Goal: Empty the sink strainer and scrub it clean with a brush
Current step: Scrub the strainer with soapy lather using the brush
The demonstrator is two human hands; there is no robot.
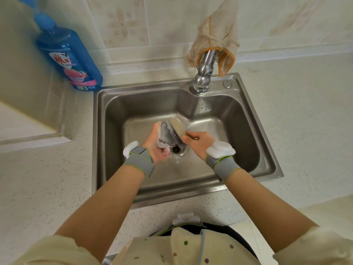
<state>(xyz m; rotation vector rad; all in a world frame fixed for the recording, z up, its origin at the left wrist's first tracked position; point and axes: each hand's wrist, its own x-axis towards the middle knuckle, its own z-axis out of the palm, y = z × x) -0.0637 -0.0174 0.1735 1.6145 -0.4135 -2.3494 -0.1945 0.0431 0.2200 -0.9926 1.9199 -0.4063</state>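
Observation:
My left hand (155, 144) grips the round metal sink strainer (165, 135), tilted on edge over the middle of the steel sink (248, 119), with white foam on the fingers and the strainer's rim. A scrubbing brush (178, 131) with a cream back and grey bristles is held in my right hand (198, 143), its bristles pressed against the strainer's inner face. Just below the strainer lies the open drain hole (176, 149), with a few suds beside it.
The tap (203, 73) stands at the sink's back rim with a worn cloth (215, 37) draped over it. A blue bottle of dish soap (70, 60) stands on the counter at the back left. Speckled countertop (47, 178) surrounds the sink.

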